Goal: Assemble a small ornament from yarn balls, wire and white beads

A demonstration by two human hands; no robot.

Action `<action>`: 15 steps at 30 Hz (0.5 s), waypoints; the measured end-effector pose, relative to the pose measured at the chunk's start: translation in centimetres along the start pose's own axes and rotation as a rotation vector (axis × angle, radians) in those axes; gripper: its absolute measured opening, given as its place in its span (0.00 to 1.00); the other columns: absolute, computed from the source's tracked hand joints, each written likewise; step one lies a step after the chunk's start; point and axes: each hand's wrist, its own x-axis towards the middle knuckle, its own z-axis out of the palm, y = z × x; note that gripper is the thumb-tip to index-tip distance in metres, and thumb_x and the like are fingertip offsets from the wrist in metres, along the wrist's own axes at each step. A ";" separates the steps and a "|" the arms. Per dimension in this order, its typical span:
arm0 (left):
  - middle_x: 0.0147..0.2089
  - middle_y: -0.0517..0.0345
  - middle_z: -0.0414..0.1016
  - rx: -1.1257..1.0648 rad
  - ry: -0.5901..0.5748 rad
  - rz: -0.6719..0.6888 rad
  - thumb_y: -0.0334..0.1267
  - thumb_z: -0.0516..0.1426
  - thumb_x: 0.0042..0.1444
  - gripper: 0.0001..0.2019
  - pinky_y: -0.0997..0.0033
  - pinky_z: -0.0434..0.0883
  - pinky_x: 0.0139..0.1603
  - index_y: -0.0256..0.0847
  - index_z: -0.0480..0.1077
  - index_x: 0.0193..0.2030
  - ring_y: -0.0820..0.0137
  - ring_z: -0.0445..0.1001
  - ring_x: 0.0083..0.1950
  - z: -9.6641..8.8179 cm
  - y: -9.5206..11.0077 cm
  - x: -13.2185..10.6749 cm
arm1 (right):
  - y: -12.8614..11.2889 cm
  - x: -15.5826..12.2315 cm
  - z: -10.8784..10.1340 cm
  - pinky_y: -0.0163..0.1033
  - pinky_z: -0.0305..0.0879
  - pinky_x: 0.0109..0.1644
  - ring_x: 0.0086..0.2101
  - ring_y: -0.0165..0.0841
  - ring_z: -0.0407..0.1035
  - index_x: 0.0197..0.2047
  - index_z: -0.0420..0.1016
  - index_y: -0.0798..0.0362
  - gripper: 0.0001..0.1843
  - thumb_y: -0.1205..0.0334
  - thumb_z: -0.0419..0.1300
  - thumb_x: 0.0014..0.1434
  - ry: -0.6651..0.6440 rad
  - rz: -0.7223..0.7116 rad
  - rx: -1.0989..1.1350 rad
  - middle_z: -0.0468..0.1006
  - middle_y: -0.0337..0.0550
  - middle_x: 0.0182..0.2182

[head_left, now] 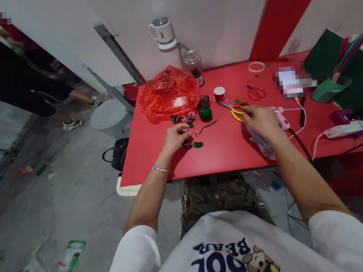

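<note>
My left hand [178, 137] is over the red table with thumb and fingers pinched on a small dark green piece [191, 126]; a thin thread seems to run beside it. Below the fingers lie dark multicoloured yarn pieces [187, 143] and a flat green piece [198, 144]. My right hand [261, 119] has its fingers closed at the handles of the scissors [237, 115], which have yellow on the grips. Their blades point up and left. A green yarn ball [205, 113] sits between the hands, with a dark green strand [208, 126] nearer me.
Behind the hands are a red plastic bag [168, 92], a thread spool [219, 93], a clear jar [193, 63] and red-handled snips [256, 92]. A pink glue gun [282, 118], its cable and a power strip [346, 129] lie right. A bucket [110, 119] stands left.
</note>
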 end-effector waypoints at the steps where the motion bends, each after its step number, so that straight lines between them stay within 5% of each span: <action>1: 0.28 0.59 0.79 -0.062 0.004 -0.012 0.39 0.75 0.41 0.16 0.68 0.72 0.33 0.41 0.81 0.38 0.70 0.75 0.29 -0.2 0.1 -0.2 | -1.3 0.9 0.3 0.45 0.64 0.46 0.46 0.47 0.78 0.61 0.80 0.51 0.21 0.61 0.56 0.70 -0.041 -0.002 -0.066 0.85 0.58 0.50; 5: 0.30 0.54 0.82 -0.190 0.005 -0.089 0.46 0.76 0.42 0.20 0.71 0.70 0.27 0.40 0.81 0.40 0.68 0.78 0.28 -1.0 0.1 -1.0 | -4.8 4.4 1.6 0.48 0.67 0.50 0.52 0.52 0.78 0.59 0.80 0.65 0.21 0.67 0.53 0.71 -0.224 0.043 -0.247 0.83 0.71 0.50; 15: 0.32 0.54 0.83 -0.273 0.011 -0.087 0.51 0.74 0.44 0.21 0.73 0.72 0.26 0.39 0.82 0.41 0.71 0.78 0.28 -1.2 -0.7 -1.1 | -6.9 6.4 3.0 0.50 0.70 0.54 0.57 0.52 0.77 0.61 0.80 0.65 0.24 0.73 0.49 0.70 -0.344 0.136 -0.379 0.82 0.73 0.54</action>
